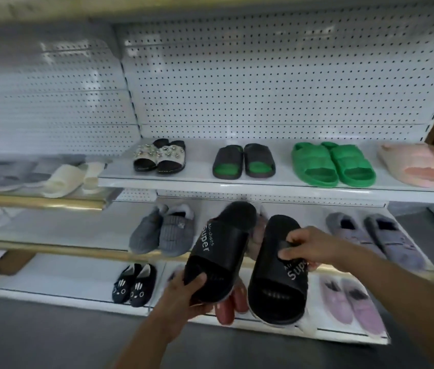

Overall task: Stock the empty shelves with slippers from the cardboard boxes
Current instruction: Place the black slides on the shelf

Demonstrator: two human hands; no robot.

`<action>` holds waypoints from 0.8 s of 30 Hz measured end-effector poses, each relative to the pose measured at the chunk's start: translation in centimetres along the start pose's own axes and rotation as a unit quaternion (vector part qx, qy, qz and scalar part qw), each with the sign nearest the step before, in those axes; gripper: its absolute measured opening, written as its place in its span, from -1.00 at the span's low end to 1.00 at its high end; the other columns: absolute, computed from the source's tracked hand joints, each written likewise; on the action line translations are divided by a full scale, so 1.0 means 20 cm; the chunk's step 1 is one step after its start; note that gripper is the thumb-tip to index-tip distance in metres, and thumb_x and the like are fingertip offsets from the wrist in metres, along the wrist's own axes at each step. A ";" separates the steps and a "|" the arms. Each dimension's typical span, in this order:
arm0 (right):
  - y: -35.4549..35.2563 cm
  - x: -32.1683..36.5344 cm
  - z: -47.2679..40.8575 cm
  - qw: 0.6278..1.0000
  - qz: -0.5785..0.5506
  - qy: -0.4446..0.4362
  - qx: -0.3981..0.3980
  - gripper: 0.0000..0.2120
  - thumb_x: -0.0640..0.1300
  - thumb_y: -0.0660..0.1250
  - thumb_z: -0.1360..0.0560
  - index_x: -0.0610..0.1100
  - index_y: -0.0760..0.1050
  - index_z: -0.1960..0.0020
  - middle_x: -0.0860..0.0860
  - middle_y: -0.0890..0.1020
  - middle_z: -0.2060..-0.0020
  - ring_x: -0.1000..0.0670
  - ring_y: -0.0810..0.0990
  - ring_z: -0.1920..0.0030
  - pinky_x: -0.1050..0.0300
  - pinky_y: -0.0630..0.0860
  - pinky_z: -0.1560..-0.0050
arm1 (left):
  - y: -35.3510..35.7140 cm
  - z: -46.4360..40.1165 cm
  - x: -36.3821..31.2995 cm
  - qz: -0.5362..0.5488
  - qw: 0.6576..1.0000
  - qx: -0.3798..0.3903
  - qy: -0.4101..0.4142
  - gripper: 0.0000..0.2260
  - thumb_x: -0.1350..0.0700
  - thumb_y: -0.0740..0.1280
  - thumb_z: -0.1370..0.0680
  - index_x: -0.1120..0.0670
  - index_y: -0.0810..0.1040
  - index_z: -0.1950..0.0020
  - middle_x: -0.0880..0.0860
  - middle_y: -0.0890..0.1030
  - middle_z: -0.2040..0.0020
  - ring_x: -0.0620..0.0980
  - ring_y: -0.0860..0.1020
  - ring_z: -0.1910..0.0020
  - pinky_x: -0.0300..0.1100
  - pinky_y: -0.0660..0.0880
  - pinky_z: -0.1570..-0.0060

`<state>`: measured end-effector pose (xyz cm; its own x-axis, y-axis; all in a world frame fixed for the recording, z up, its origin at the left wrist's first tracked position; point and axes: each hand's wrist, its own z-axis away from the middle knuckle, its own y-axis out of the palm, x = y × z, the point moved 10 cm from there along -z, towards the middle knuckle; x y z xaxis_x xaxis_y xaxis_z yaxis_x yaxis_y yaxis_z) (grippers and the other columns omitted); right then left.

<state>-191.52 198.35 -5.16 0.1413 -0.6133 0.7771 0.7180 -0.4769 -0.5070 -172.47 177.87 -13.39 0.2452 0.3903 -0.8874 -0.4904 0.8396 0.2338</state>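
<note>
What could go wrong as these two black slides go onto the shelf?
The left hand grips only the heel of the left black slide, so it could tip or slip. The right hand pinches the right black slide by its strap. The middle shelf gap between the grey knit slippers and the grey-purple slippers looks tight; either pair could get knocked.
</note>
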 end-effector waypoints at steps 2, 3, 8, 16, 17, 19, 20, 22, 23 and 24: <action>0.12 0.07 -0.07 1.000 -0.012 -0.009 0.017 -0.71 -0.15 0.49 -0.42 -0.14 0.38 0.30 -0.08 0.35 0.43 0.01 0.35 0.46 0.19 0.27 0.47 | -0.13 0.03 -0.01 0.006 1.000 -0.020 0.004 -0.78 0.20 0.33 -0.57 0.13 0.49 -0.22 0.16 0.71 0.05 0.09 0.69 0.22 -0.08 0.58 0.30; 0.18 0.09 -0.11 1.000 -0.011 -0.012 0.023 -0.71 -0.15 0.49 -0.42 -0.14 0.39 0.29 -0.09 0.35 0.43 0.00 0.35 0.46 0.19 0.27 0.47 | -0.19 0.03 -0.01 0.013 0.999 -0.030 0.003 -0.81 0.21 0.32 -0.58 0.13 0.51 -0.19 0.14 0.72 0.12 0.07 0.68 0.25 -0.10 0.58 0.29; 0.42 0.21 -0.32 0.998 0.025 -0.021 0.054 -0.75 -0.15 0.42 -0.48 -0.10 0.39 0.30 -0.06 0.40 0.38 -0.02 0.39 0.36 0.17 0.34 0.41 | -0.55 0.03 0.00 0.058 0.993 -0.101 -0.012 -0.85 0.24 0.31 -0.58 0.09 0.53 -0.14 0.20 0.66 0.04 0.15 0.61 0.17 -0.10 0.59 0.35; 0.83 0.48 -0.74 0.993 -0.001 -0.024 0.112 -0.73 -0.22 0.38 -0.49 -0.10 0.35 0.30 -0.09 0.29 0.43 0.00 0.29 0.47 0.20 0.21 0.48 | -1.03 -0.08 0.04 0.078 0.979 -0.179 -0.052 -0.76 0.21 0.30 -0.60 0.16 0.47 -0.27 0.26 0.61 -0.11 0.19 0.60 0.07 -0.08 0.60 0.36; 0.88 0.52 -0.80 0.992 -0.005 -0.033 0.119 -0.73 -0.19 0.39 -0.50 -0.11 0.35 0.29 -0.06 0.30 0.47 0.02 0.29 0.51 0.21 0.22 0.49 | -1.09 -0.11 0.04 0.077 0.978 -0.188 -0.056 -0.75 0.21 0.30 -0.60 0.16 0.47 -0.28 0.28 0.60 -0.14 0.20 0.60 0.06 -0.07 0.60 0.34; 0.98 0.60 -0.90 0.991 0.002 -0.054 0.126 -0.73 -0.08 0.41 -0.50 -0.11 0.39 0.27 0.00 0.35 0.46 0.06 0.35 0.48 0.19 0.27 0.44 | -1.22 -0.17 0.01 0.074 0.975 -0.203 -0.058 -0.75 0.22 0.29 -0.61 0.14 0.46 -0.29 0.28 0.59 -0.18 0.21 0.60 0.05 -0.05 0.60 0.31; 1.03 0.64 -0.95 0.990 0.001 -0.060 0.131 -0.73 -0.01 0.42 -0.49 -0.09 0.40 0.27 -0.01 0.38 0.43 0.05 0.38 0.42 0.17 0.29 0.40 | -1.28 -0.20 -0.01 0.075 0.973 -0.210 -0.058 -0.76 0.22 0.28 -0.61 0.12 0.47 -0.28 0.26 0.60 -0.18 0.20 0.61 0.05 -0.04 0.59 0.28; 1.12 0.69 -1.07 0.988 -0.005 -0.065 0.141 -0.71 0.09 0.44 -0.44 -0.06 0.44 0.27 -0.04 0.44 0.35 -0.01 0.44 0.31 0.08 0.32 0.30 | -1.41 -0.27 -0.04 0.074 0.970 -0.224 -0.058 -0.78 0.23 0.28 -0.61 0.08 0.48 -0.26 0.23 0.61 -0.15 0.19 0.62 0.05 -0.03 0.57 0.25; 1.16 0.72 -1.12 0.988 0.001 -0.066 0.142 -0.70 0.13 0.45 -0.42 -0.04 0.46 0.28 -0.04 0.48 0.34 -0.01 0.47 0.29 0.07 0.34 0.26 | -1.48 -0.30 -0.05 0.073 0.969 -0.230 -0.059 -0.78 0.22 0.29 -0.61 0.07 0.49 -0.24 0.21 0.62 -0.14 0.19 0.62 0.05 -0.03 0.57 0.25; 1.20 0.75 -1.18 0.987 0.007 -0.067 0.143 -0.70 0.14 0.45 -0.41 -0.04 0.47 0.28 -0.03 0.50 0.34 0.00 0.49 0.29 0.07 0.35 0.25 | -1.55 -0.33 -0.07 0.074 0.967 -0.237 -0.062 -0.79 0.22 0.29 -0.60 0.06 0.50 -0.23 0.21 0.62 -0.13 0.19 0.62 0.04 -0.03 0.57 0.25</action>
<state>-188.17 162.88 -14.56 0.2273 -0.5213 0.8226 0.8756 -0.2602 -0.4069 -163.12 148.93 -22.07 0.2267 0.5598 -0.7970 -0.8487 0.5149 0.1203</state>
